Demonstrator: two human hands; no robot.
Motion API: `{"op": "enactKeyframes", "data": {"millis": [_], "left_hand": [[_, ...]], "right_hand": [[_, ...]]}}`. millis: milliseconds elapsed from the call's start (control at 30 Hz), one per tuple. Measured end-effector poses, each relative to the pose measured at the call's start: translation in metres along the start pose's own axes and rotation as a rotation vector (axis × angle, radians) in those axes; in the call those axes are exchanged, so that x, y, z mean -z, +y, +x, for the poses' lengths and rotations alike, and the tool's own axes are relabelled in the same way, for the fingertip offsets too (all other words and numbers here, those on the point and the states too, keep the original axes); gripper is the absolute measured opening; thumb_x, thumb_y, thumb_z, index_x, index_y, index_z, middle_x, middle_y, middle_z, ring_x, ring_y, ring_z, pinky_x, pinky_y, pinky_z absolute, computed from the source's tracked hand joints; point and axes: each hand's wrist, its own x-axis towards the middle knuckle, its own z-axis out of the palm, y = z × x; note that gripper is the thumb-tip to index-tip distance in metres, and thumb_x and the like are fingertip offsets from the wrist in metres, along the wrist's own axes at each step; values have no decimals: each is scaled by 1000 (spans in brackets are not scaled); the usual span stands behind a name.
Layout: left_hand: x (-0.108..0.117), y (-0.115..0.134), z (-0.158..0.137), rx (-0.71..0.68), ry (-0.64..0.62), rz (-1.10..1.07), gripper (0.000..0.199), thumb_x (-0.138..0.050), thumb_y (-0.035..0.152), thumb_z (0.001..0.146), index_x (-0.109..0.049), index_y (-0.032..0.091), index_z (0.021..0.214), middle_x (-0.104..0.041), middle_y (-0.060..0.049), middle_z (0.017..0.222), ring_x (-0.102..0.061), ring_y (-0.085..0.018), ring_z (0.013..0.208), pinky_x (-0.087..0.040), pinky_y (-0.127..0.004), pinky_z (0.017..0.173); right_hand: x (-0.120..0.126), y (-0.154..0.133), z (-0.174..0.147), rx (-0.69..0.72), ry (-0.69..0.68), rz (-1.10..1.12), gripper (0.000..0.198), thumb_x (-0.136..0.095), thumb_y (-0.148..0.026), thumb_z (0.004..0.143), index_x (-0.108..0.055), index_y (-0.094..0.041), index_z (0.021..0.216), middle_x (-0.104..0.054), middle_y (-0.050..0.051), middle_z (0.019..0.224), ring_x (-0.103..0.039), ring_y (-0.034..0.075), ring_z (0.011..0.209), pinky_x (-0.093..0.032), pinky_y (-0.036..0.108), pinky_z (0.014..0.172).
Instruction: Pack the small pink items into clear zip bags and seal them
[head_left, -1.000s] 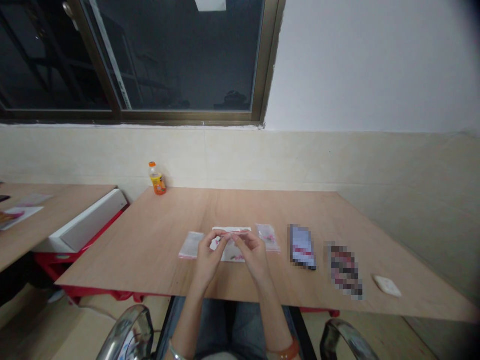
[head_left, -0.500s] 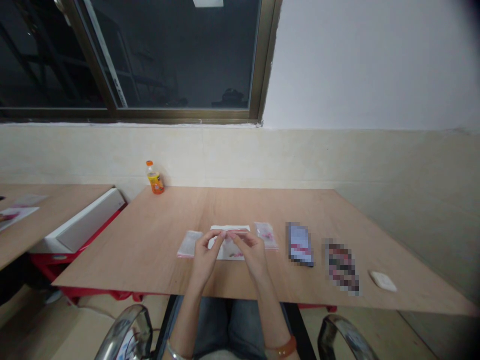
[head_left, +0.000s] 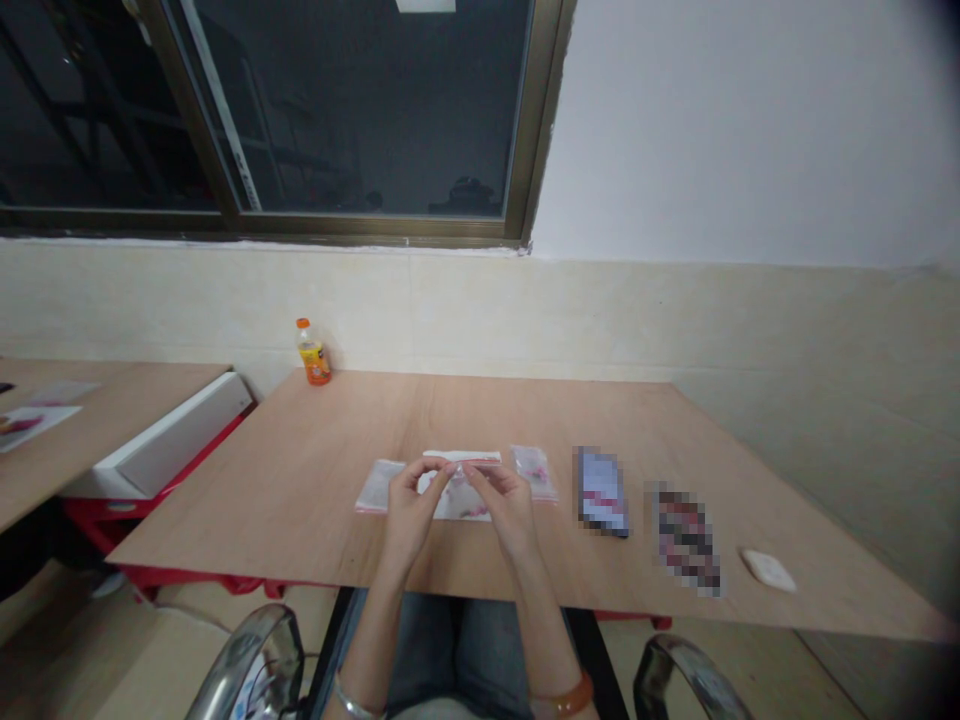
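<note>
My left hand (head_left: 411,495) and my right hand (head_left: 510,495) meet over the table, thumbs and forefingers pinched close together. Between them they grip the top of a small clear zip bag (head_left: 459,492) with a reddish strip; its outline is faint. Small pink bits show below the fingers, but I cannot tell whether they lie inside it. Behind the hands lies a white sheet of paper (head_left: 442,513), partly covered. Flat beside my left hand is another clear zip bag (head_left: 377,486). To the right of my right hand rests a zip bag with pink pieces (head_left: 532,470).
On the wooden table (head_left: 247,500), a phone (head_left: 601,490), a blurred-out dark red item (head_left: 688,540) and a white case (head_left: 769,569) lie to the right. An orange drink bottle (head_left: 314,355) stands at the back left. A white box (head_left: 176,435) sits between the two tables.
My fingertips have drawn slightly apart, leaving a small gap between the two pinches. The view has shifted a little; the things on the table lie as before.
</note>
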Motion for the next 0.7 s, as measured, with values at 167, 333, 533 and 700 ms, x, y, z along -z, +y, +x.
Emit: {"op": "enactKeyframes", "data": {"millis": [167,333,533,700], "left_hand": [[2,2,0,-3,-34,30,19,-64,33,72,-68,14,72,-69,-4,74,-61,-17,73,-46,-27,72],[1,1,2,-24,-4,60,20,-62,34,74,-67,14,74,-69,-4,75,-61,-17,74,-47,-27,72],[-4,2,-2,-71,36,180,19,-58,33,78,-65,16,73,-68,-3,74,-61,-17,74,-46,-26,71],[-8,0,-6,-97,70,254,18,-57,33,78,-65,17,74,-68,-4,76,-61,-18,76,-46,-28,73]], "right_hand": [[-2,-6,-1,-49,-51,-26,31,-70,-44,66,-71,-17,81,-69,7,84,-62,21,72,-48,22,42],[-2,0,2,31,-40,-26,26,-67,-41,70,-72,-17,79,-71,8,84,-63,21,76,-52,26,54],[1,7,2,54,14,-67,30,-65,-43,71,-71,-16,83,-71,8,84,-63,21,73,-53,30,57],[4,8,5,133,42,-118,23,-67,-38,71,-72,-17,77,-71,7,83,-64,21,79,-51,33,73]]}}
